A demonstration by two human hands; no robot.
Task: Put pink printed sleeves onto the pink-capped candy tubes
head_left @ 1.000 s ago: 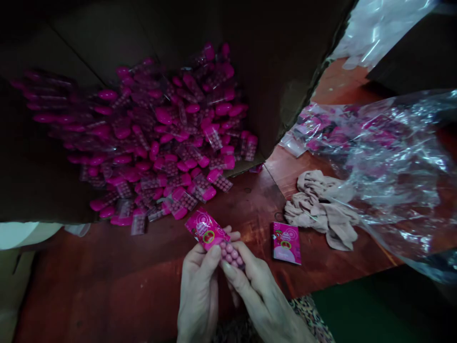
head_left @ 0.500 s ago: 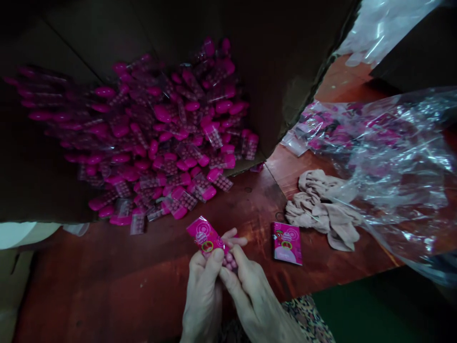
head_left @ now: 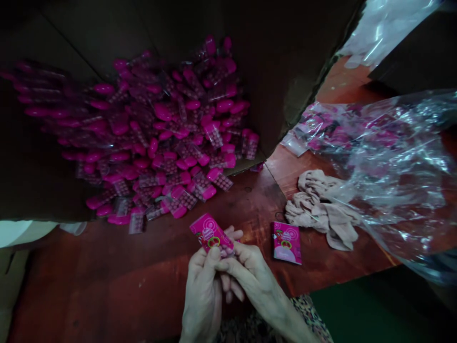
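Between my two hands is a small candy pack (head_left: pixel 211 233) with a pink printed sleeve over it. Some pink candy balls show at its near end. My left hand (head_left: pixel 203 288) pinches the pack from the left, thumb on the front. My right hand (head_left: pixel 255 274) grips the near right end with thumb and index finger, its other fingers partly hidden. To the right, a pile of pink printed sleeves (head_left: pixel 287 243) lies on the red table (head_left: pixel 143 281).
A dark cardboard box (head_left: pixel 274 71) on its side holds a heap of pink-capped candy packs (head_left: pixel 164 143). Crumpled beige gloves (head_left: pixel 321 209) lie at right, against a clear plastic bag (head_left: pixel 403 181) with pink pieces inside. A white round object (head_left: pixel 28 232) shows at far left.
The sleeve now covers more of the pack, and fewer candy balls show. Both hands stay on the pack; my right hand has turned, with its thumb lying across the near end.
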